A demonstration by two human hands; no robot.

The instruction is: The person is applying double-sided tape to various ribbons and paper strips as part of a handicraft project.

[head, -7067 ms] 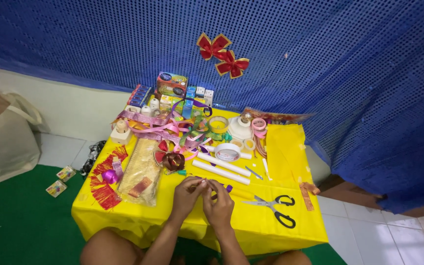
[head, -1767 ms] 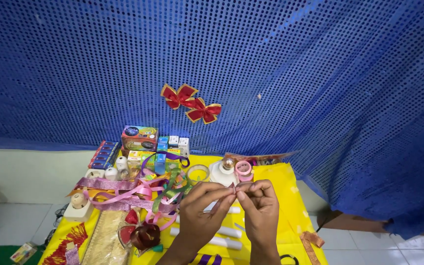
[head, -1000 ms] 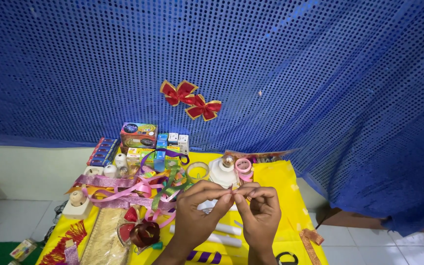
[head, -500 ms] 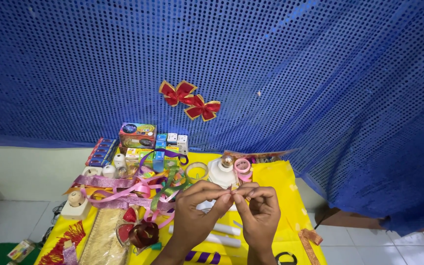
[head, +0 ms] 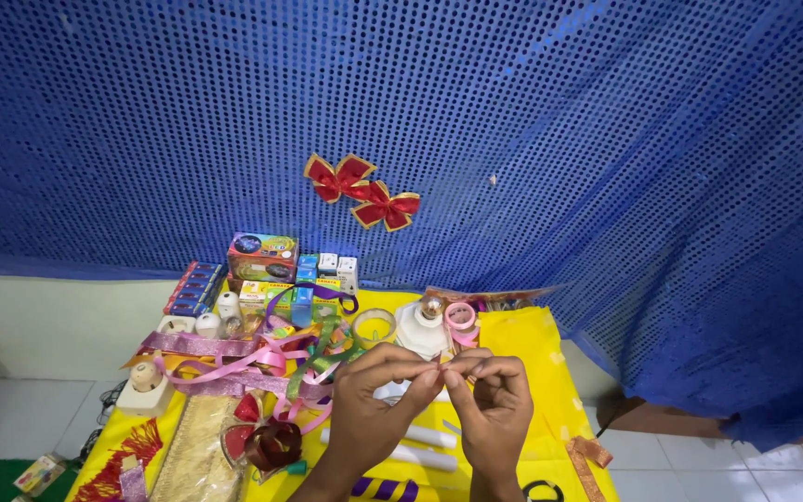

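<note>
Both hands — left [head: 374,409], right [head: 497,409] — met above the yellow worktop [head: 522,349], fingers [head: 427,376] pinched on a tiny item too small to identify. Ribbons [head: 262,358] and white tubes [head: 420,446] lay below.

Two red bows [head: 362,192] on the blue cloth, two hands [head: 429,409], two white tubes [head: 420,444], one pink tape roll [head: 460,316]

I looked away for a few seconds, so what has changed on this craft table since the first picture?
Both hands, left hand and right hand, rose off the yellow table and now pinch something tiny, too small to identify, between their fingertips. The view tilted upward. The ribbons, white tubes and red bows stayed put.
</note>
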